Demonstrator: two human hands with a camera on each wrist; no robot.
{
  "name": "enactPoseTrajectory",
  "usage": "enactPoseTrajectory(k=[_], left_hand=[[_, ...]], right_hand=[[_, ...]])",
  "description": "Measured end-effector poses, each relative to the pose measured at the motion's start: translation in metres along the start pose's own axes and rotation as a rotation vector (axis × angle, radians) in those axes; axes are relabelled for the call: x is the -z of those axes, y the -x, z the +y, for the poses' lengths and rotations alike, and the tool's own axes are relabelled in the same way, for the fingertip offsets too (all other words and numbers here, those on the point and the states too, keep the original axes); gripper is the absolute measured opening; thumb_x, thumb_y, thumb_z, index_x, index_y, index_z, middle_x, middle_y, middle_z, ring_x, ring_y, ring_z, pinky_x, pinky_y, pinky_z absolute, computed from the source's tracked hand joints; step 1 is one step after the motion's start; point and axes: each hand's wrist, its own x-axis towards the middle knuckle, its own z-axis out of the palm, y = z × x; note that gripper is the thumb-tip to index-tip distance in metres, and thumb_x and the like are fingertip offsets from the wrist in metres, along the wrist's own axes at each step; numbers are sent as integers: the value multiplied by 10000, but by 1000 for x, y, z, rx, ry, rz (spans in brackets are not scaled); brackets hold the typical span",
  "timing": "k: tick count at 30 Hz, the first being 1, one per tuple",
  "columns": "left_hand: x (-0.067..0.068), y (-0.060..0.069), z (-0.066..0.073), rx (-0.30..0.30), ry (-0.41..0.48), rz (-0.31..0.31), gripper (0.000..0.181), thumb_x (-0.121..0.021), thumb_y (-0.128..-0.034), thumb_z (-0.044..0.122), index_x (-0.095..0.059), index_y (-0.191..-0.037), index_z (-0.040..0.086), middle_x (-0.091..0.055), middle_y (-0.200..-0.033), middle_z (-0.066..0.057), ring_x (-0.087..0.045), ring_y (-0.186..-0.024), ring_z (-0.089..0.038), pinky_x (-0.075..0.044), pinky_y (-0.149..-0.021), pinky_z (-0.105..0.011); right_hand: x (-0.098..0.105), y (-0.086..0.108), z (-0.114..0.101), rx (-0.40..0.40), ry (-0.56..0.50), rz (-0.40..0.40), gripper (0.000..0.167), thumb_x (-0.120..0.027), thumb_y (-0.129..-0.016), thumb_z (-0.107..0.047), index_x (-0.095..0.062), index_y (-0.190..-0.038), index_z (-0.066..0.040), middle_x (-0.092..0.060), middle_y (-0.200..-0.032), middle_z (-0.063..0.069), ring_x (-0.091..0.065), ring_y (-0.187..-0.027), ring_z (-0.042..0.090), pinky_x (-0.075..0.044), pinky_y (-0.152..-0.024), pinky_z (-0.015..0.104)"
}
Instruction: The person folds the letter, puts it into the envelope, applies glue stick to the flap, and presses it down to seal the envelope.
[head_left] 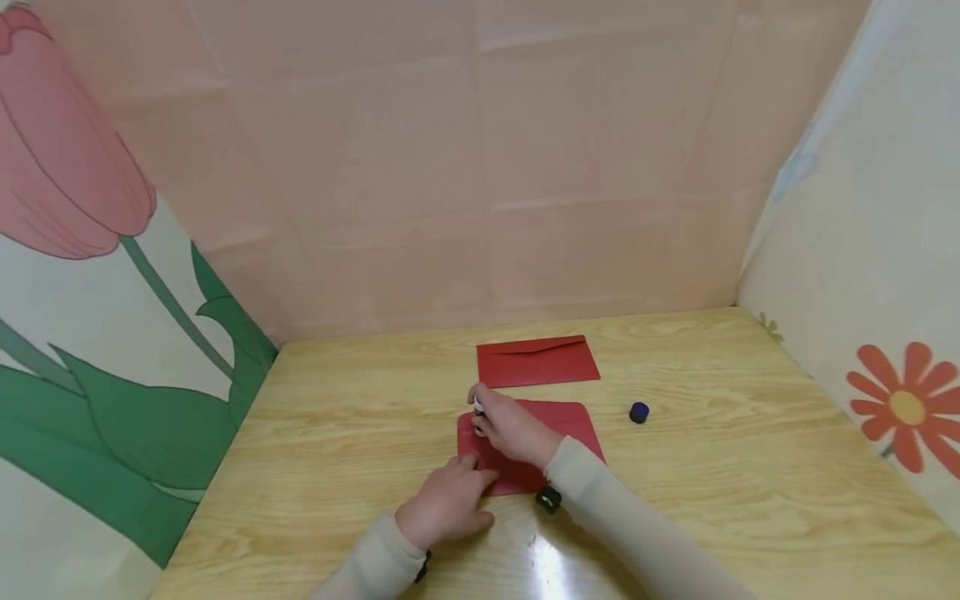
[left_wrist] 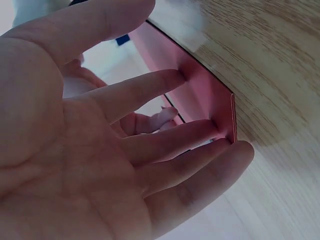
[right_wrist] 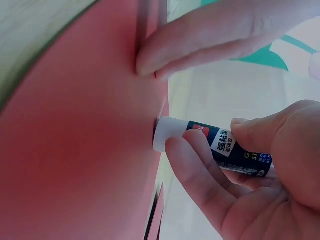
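My right hand [head_left: 517, 429] grips a glue stick [right_wrist: 205, 137], dark blue with a white collar and printed label. The stick's white end meets the surface of a red envelope [head_left: 573, 417] lying flat on the table. Fingertips of my left hand [head_left: 450, 504] rest on the envelope's near-left part, fairly straight and spread, as the left wrist view [left_wrist: 110, 145] shows. The tip of the glue is hidden against the paper. Right of the envelope stands a small dark blue cap [head_left: 639, 412].
A second red envelope [head_left: 538, 367] lies just behind the first, its flap edge slanting across it. The wood-grain table [head_left: 337, 433] is bounded by a plain pinkish backdrop [head_left: 480, 167] and flower-printed side panels. Black wrist gear [head_left: 549, 500] sits under the right sleeve.
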Motion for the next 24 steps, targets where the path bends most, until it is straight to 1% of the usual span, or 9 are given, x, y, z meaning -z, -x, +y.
enactPoseTrajectory(k=[2, 7, 11, 14, 18, 21, 23, 24], left_hand=[[1, 0, 1, -2, 0, 2, 523, -783, -824, 312, -660, -1305, 148, -598, -1187, -85, -562, -1085, -244, -515, -891, -391], [2, -1, 1, -7, -25, 8, 531, -783, -800, 291, -667, -1294, 136, -607, -1202, -80, -564, -1087, -231, -498, -923, -361], [0, -3, 2, -18, -53, 14, 533, -786, -789, 290, -672, -1284, 130, -608, -1176, -74, -568, -1049, -212, -498, -905, -339], [-2, -3, 3, -9, -50, 6, 540, -784, -799, 295, -663, -1301, 137, -612, -1237, -102, -573, -1122, -237, -498, -947, -365], [-2, -3, 4, 26, -27, -9, 554, -782, -816, 296, -644, -1331, 149, -581, -1353, -161, -553, -1238, -305, -480, -1014, -425], [-1, -3, 4, 37, -13, -16, 561, -780, -819, 295, -636, -1343, 157, -571, -1367, -170, -553, -1238, -319, -478, -1016, -430], [-1, -3, 3, 34, -13, -15, 557, -779, -817, 291, -639, -1339, 155, -578, -1355, -169, -555, -1233, -319, -475, -1020, -431], [-1, -3, 3, 36, -11, -16, 556, -779, -817, 292, -640, -1338, 154, -578, -1356, -170, -553, -1238, -322, -471, -1025, -433]], right_hand=[[2, 1, 1, -5, -3, 5, 268, -605, -1000, -94, -456, -1221, -72, -586, -972, 4, -579, -824, 115, -543, -753, 248], [0, -2, -6, 8, -69, -9, 254, -603, -1009, -131, -475, -1223, -87, -615, -1015, 17, -595, -851, 128, -548, -794, 281], [-4, 1, -7, 3, -58, -24, 232, -605, -1007, -126, -488, -1205, -95, -611, -1016, 4, -592, -879, 128, -544, -818, 289], [-3, 7, -2, -7, -36, -18, 245, -617, -1000, -129, -491, -1206, -89, -589, -984, -20, -581, -869, 126, -542, -799, 269], [5, 15, 4, -36, -20, 28, 259, -638, -985, -115, -495, -1200, -86, -560, -936, -34, -563, -826, 121, -536, -750, 251], [11, 19, 5, -70, -12, 84, 274, -659, -968, -91, -499, -1190, -107, -561, -913, -34, -560, -801, 110, -542, -741, 259], [13, 20, 4, -70, -19, 106, 278, -663, -964, -84, -500, -1187, -120, -573, -917, -29, -569, -807, 111, -549, -750, 271], [13, 20, 3, -62, -26, 105, 277, -660, -966, -84, -498, -1187, -126, -579, -921, -23, -574, -812, 114, -551, -754, 274]])
